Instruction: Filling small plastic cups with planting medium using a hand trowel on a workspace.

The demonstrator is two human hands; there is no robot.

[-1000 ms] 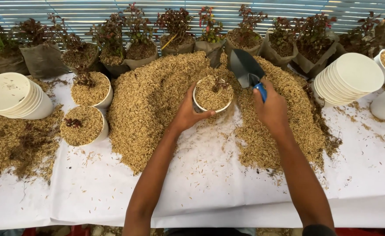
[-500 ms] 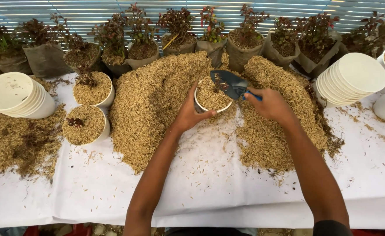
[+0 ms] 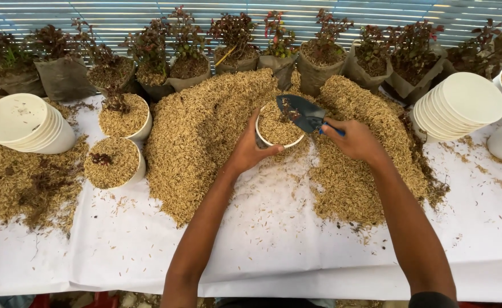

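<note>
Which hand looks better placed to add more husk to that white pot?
Probably the right hand: it holds the dark trowel over the white pot, beside the husk pile. The left hand is occupied gripping the pot's side.

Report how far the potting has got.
Done: two filled pots with seedlings at left. In hand: left hand holds a nearly full white pot; right hand lays the trowel over it. Left: empty pot stacks and.

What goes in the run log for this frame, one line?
left hand: holds white pot | right hand: holds trowel, blade over pot | pot: filled with husk | husk pile: around pot
</note>
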